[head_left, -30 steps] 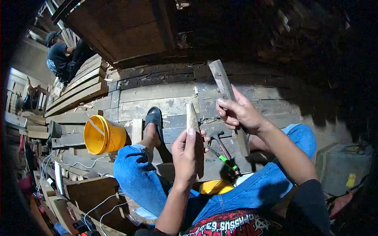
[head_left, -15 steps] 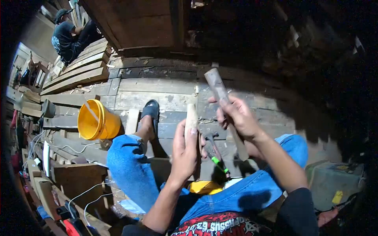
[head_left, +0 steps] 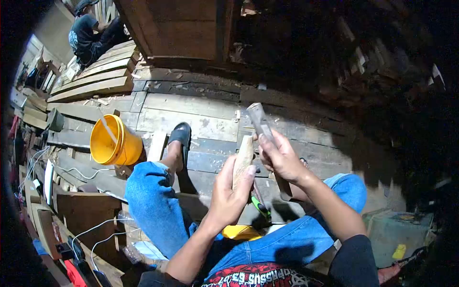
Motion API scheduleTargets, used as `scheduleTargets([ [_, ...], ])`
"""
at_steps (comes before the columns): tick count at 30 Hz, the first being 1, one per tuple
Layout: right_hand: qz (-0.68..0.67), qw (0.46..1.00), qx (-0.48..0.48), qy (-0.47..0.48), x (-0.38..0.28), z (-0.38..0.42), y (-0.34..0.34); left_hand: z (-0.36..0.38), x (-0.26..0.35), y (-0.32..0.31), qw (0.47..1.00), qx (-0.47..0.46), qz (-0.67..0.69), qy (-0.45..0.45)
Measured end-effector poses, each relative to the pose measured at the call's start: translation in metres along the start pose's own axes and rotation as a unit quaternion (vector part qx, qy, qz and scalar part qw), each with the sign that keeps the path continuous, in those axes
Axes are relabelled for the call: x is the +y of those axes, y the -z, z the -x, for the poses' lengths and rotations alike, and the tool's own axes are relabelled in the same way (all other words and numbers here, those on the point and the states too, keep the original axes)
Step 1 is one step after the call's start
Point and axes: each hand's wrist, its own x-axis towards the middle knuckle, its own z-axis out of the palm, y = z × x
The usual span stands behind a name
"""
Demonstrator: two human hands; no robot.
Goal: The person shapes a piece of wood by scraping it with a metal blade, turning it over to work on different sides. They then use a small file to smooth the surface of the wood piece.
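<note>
My left hand [head_left: 232, 191] is wrapped round a pale, roughly shaped piece of wood [head_left: 244, 158], its narrow top end pointing away from me. My right hand [head_left: 285, 160] grips a long, flat grey-brown bar [head_left: 258, 117] by its middle. The bar slants, with its wider end up and its lower end hanging near my right foot; I cannot tell its exact kind. Both pieces are close together over my lap. On the floor beneath, a hammer [head_left: 261, 206] with a bright green band lies partly hidden behind my left hand.
A yellow bucket [head_left: 129, 148] stands left of my sandaled foot [head_left: 179, 136] on the plank floor [head_left: 191, 117]. Stacked boards [head_left: 95, 86] lie farther left, with a person [head_left: 91, 36] seated behind. White cables [head_left: 95, 239] run at lower left. A greenish container [head_left: 397, 234] sits at right.
Both hands have come closer together. The wood in my left hand has tilted and shows a broader face, and the bar's top end has dropped lower in view. The hammer is more covered.
</note>
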Motion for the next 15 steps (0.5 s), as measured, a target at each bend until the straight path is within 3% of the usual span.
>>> scheduleTargets([
  [3, -0.109, 0.994, -0.019, -0.008, 0.002, -0.003, 0.003, 0.0, -0.002, -0.001, 0.998, 0.028, -0.024, -0.044],
  [7, -0.099, 0.993, -0.016, -0.059, -0.009, 0.003, -0.001, 0.001, -0.004, 0.004, 0.999, 0.009, 0.031, 0.028],
  [11, -0.047, 0.998, 0.005, -0.045, 0.003, -0.001, -0.002, -0.003, -0.004, 0.006, 0.993, -0.031, 0.102, 0.046],
  [15, -0.055, 0.998, -0.007, -0.033, 0.0, -0.003, -0.006, -0.005, -0.004, 0.003, 0.986, -0.014, 0.164, 0.018],
])
